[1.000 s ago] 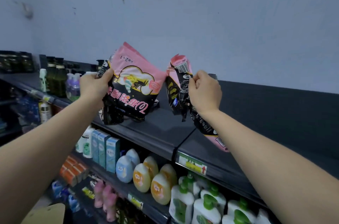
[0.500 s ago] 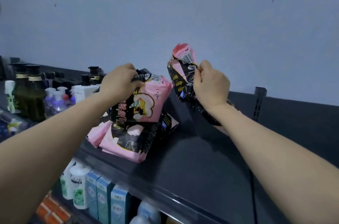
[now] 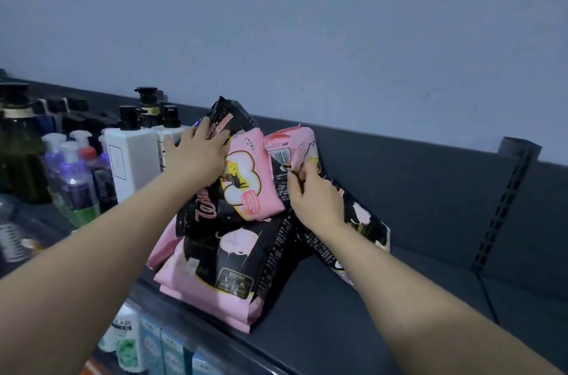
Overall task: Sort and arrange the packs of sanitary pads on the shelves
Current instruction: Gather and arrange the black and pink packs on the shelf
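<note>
My left hand (image 3: 196,156) lies flat, fingers spread, pressing the pink-and-black pad pack (image 3: 242,181) that leans on top of the pile. My right hand (image 3: 313,199) pinches shut on the top edge of a second pack (image 3: 292,147) just beside it. Two more packs (image 3: 221,270) lie stacked beneath on the dark top shelf (image 3: 322,322); two white pump bottles (image 3: 132,159) stand at left.
</note>
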The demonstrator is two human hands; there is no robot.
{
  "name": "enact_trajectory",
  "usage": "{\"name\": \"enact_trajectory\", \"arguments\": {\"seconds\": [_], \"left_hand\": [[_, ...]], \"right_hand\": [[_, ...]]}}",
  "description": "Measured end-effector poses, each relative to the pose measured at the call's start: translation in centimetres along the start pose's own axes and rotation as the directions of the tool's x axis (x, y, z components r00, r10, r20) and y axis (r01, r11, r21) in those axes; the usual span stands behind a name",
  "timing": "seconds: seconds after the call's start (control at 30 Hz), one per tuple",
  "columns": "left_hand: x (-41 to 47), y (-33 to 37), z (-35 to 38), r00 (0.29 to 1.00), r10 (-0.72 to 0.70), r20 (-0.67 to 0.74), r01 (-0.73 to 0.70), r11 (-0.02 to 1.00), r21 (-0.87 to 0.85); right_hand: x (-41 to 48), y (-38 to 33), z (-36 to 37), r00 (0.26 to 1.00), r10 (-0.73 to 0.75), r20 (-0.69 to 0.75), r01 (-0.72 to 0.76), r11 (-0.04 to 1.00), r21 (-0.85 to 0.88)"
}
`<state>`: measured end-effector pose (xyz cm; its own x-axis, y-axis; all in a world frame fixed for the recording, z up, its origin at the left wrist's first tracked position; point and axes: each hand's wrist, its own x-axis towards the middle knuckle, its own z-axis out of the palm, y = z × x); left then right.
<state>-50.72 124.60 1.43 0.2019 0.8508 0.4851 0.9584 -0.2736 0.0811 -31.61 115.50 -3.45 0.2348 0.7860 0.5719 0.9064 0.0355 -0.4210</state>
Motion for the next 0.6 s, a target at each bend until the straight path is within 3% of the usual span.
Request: {"name": "enact_trajectory", "arguments": {"seconds": [0.13, 0.3, 0.6], "left_hand": [[0.6, 0.2, 0.8, 1.000, -0.004, 0.017, 0.005, 0.999, -0.049], [0.4, 0.5, 0.7, 0.985, 0.017, -0.171, -0.030, 0.997, -0.077], [-1.6, 5.7, -4.0, 0.935, 0.027, -0.353, -0.148, 0.935, -0.321]], "right_hand": [[0.2, 1.3, 0.4, 0.993, 0.020, 0.114, -0.016, 0.999, -0.035], [0.0, 2.3, -1.1, 0.975, 0.026, 0.223, -0.022, 1.000, -0.021], [-1.9, 5.9, -6.7, 0.977, 0.007, 0.215, 0.020, 0.992, -0.121]]}}
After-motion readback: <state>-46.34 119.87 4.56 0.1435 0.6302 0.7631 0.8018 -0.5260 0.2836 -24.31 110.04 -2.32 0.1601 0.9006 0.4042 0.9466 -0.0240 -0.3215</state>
